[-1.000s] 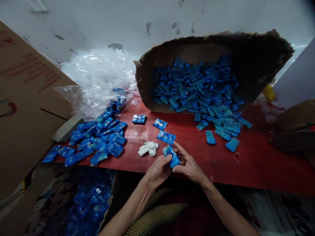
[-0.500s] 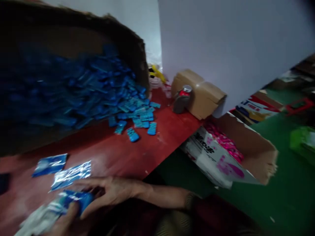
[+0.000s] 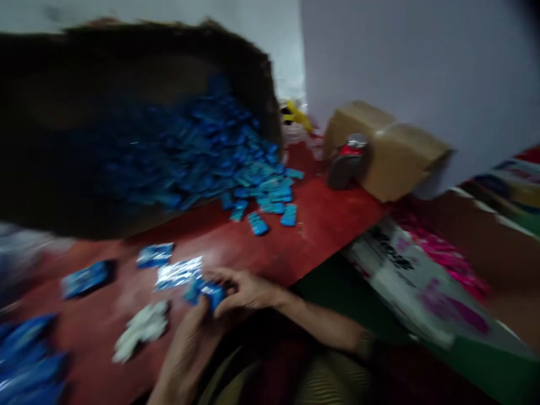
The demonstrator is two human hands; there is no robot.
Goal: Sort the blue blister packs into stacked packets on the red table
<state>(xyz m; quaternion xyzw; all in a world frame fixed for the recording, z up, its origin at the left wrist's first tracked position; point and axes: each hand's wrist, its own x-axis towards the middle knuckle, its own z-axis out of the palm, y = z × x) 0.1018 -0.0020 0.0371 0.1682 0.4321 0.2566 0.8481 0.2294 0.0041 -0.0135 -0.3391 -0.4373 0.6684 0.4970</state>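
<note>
Near the front edge of the red table [image 3: 337, 216], my left hand [image 3: 189, 337] and my right hand [image 3: 244, 289] meet around a blue packet [image 3: 212, 292]. Both hands are closed on it, the left from below and the right from its right side. A silvery blue-and-white wrapper [image 3: 179, 273] lies flat just beyond the fingers, and a second blue wrapper [image 3: 154, 255] lies behind it. To the left of my hands rests a crumpled white glove [image 3: 143, 329]. The view is blurred, so finger detail is faint.
A large cardboard box [image 3: 270, 84] on its side spills small blue packets [image 3: 202, 146] onto the table. Blue packages [image 3: 29, 365] are at the lower left, with a single packet [image 3: 84, 279] above. A brown carton [image 3: 383, 149], bottle [image 3: 348, 160] and box of pink packets [image 3: 447, 259] stand right.
The view has swung left, so the scene sits further right. The white glove and the packages at the lower left now show fully or newly. Both hands still hold the blue packet.
</note>
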